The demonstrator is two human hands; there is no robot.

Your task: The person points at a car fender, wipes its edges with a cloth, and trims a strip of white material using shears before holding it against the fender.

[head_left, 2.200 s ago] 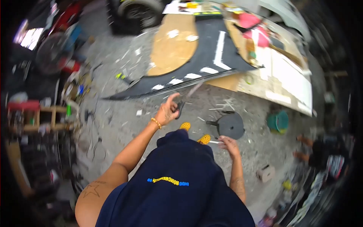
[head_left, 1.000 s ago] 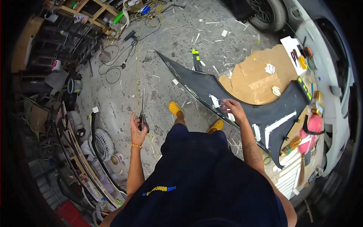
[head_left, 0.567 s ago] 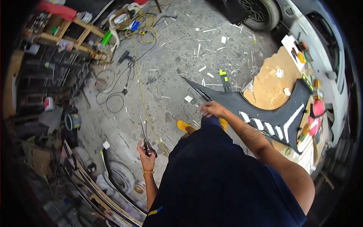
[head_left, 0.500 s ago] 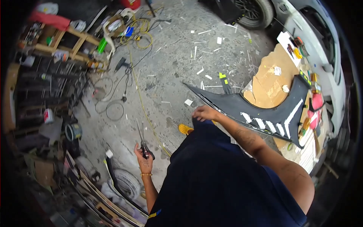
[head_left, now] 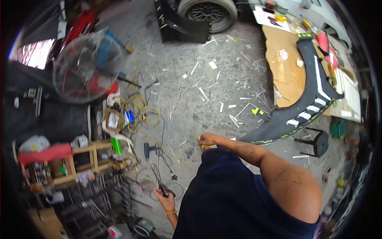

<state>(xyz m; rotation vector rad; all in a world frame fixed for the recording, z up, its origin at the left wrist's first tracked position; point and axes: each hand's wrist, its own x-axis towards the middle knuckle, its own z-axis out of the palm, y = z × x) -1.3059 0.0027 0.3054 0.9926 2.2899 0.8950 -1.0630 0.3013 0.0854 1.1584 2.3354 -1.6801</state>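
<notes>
Low in the view, my left hand [head_left: 164,200] is closed around the dark handles of a pair of scissors [head_left: 161,185], whose long blades point up and away over the floor. My right hand [head_left: 207,139] hangs in front of my body, above a yellow clog [head_left: 206,147], with its fingers curled in. Whether it holds anything small is hidden. To its right a dark car fender [head_left: 286,111] lies partly over brown cardboard [head_left: 274,44]. White strips and yellow-green tape bits are stuck on the fender.
Paper scraps litter the concrete floor [head_left: 181,99]. A heat gun [head_left: 148,151] and looping cables lie left of centre. A large fan [head_left: 85,65], a wooden rack [head_left: 83,159], a black stool [head_left: 318,143] and a car wheel [head_left: 207,14] surround the floor.
My view has swung left, bringing in the fan and the stool. The scissors stay in my left hand. My right hand has moved slightly left and lower in the view, its fingers more curled.
</notes>
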